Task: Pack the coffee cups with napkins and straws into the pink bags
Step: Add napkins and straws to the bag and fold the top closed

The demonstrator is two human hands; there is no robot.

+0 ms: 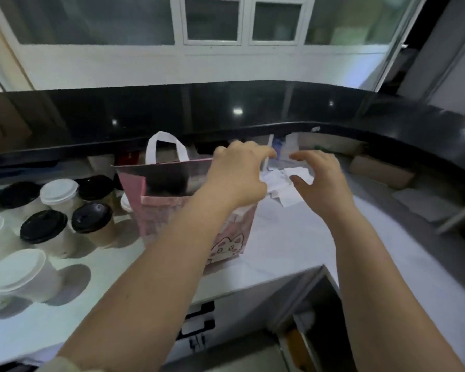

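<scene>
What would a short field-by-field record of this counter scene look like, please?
left hand: pinches a thin white straw, it seems
right hand: open, above the napkins
pink bag: upright, open, on the counter
cups: lidded, left of the bag, outside it

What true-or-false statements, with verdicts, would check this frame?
1. The pink paper bag with white handles stands upright on the white counter. True.
2. The lidded paper cups stand to the right of the bag. False: they stand to its left.
3. Every cup lid is black. False: white lids stand among black lids.
4. The right hand holds nothing, its fingers spread near the white paper slips. True.
</scene>
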